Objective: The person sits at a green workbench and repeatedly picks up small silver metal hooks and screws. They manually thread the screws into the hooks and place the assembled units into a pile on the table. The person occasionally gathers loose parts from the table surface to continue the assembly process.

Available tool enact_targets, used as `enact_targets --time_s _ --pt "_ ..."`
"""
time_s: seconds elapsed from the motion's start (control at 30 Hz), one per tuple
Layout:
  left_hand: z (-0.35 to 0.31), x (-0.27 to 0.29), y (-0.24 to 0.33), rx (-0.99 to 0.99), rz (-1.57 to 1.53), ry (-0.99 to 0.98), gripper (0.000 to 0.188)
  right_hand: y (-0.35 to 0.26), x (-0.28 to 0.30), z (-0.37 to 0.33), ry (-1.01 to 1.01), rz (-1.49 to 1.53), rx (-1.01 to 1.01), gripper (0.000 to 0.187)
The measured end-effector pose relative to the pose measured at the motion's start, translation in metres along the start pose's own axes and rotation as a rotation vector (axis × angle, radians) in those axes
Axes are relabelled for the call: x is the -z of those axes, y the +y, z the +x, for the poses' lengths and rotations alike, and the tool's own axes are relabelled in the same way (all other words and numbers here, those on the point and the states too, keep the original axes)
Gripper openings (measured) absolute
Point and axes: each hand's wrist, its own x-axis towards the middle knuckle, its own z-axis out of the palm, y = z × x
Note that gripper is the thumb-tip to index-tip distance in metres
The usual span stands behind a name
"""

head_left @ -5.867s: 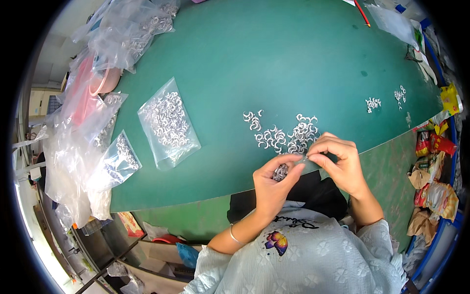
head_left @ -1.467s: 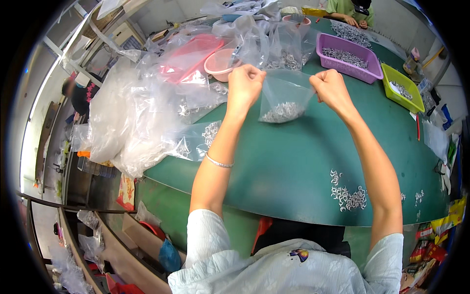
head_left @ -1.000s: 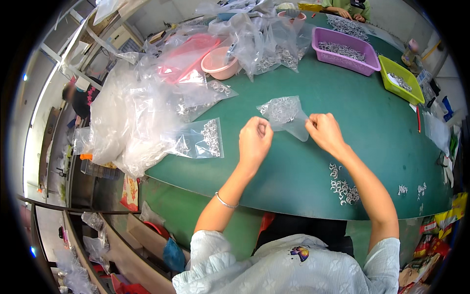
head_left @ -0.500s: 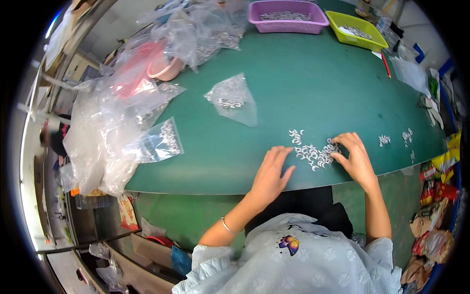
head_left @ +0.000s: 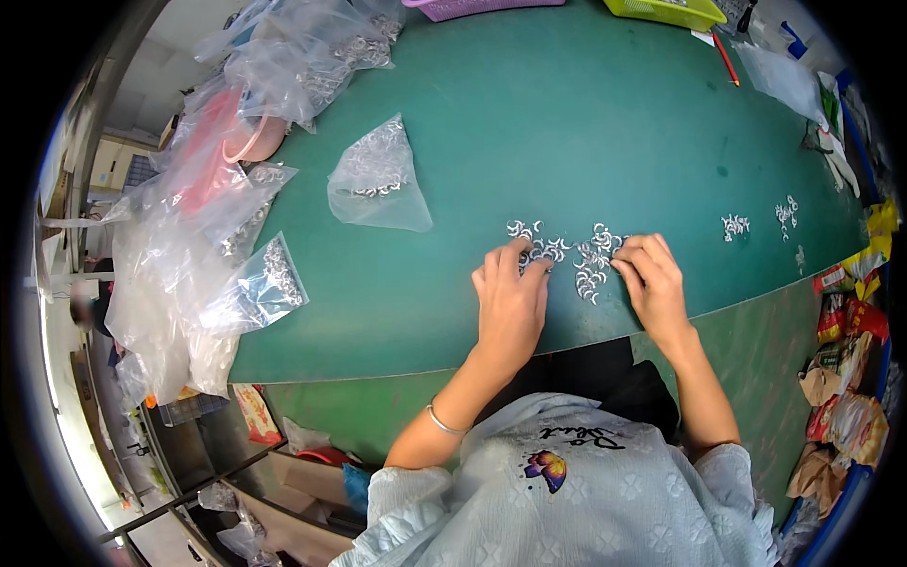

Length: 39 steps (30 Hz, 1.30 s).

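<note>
Small silvery crescent-shaped metal pieces lie on the green tabletop in two loose clusters before me. My left hand [head_left: 510, 300] rests at the left cluster [head_left: 548, 249], its fingers bent over the pieces and the thumb apart from them. At the right cluster [head_left: 592, 269], my right hand [head_left: 654, 285] has thumb and fingertips drawn close together at its right edge. Whatever is between those fingertips is too small to make out. A narrow strip of bare tabletop parts the two clusters.
Farther right lie small groups of similar pieces [head_left: 735, 227]. A clear bag of pieces [head_left: 380, 180] lies left of centre. Piled plastic bags [head_left: 161, 283] and a pink bowl [head_left: 260, 142] crowd the left. Purple [head_left: 482, 8] and yellow-green baskets [head_left: 666, 11] stand at the back, near a red pencil [head_left: 726, 59].
The single pile has split into two clusters. My left hand has moved in onto the left pieces, and my right fingertips have come closer together. The view has shifted.
</note>
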Motion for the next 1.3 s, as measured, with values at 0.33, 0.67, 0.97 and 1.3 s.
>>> enact_targets --time_s 0.33,0.67,0.97,1.3 --pt "-0.011 -0.006 0.034 0.200 -0.753 -0.050 0.035 -0.030 0.014 -0.015 -0.024 0.835 -0.599 0.007" --pt "-0.015 0.001 0.037 0.276 -0.940 -0.181 0.024 -0.044 0.009 -0.028 -0.070 1.057 -0.722 0.019" --pt "-0.017 -0.002 0.041 0.343 -1.156 -0.033 0.029 -0.056 0.016 -0.028 -0.050 0.937 -0.620 0.012" --pt "-0.018 0.005 0.045 0.255 -1.176 0.023 0.041 -0.061 0.017 -0.028 0.011 0.791 -0.488 0.012"
